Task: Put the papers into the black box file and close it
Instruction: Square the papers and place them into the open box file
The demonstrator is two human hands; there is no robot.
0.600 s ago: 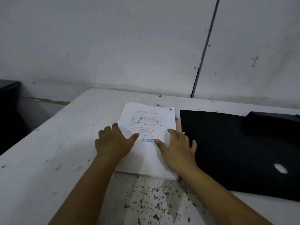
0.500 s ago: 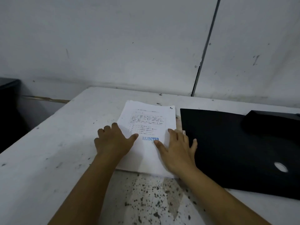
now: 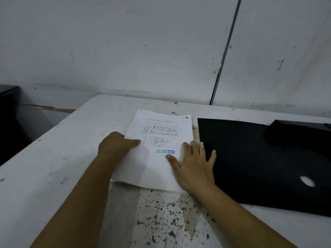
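Head view: left hand (image 3: 116,146) pinches the papers (image 3: 161,129), right hand (image 3: 194,165) spread flat. Pickup step; next, lift into black box file (image 3: 259,158)

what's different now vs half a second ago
The left hand seems to have slipped its fingers under the left edge of the papers, thumb on top, taking hold. The right hand drew its thumb back, uncovering the whole REJECTED stamp. It otherwise stays flat on the stack. The papers and black box file have not moved on the table.
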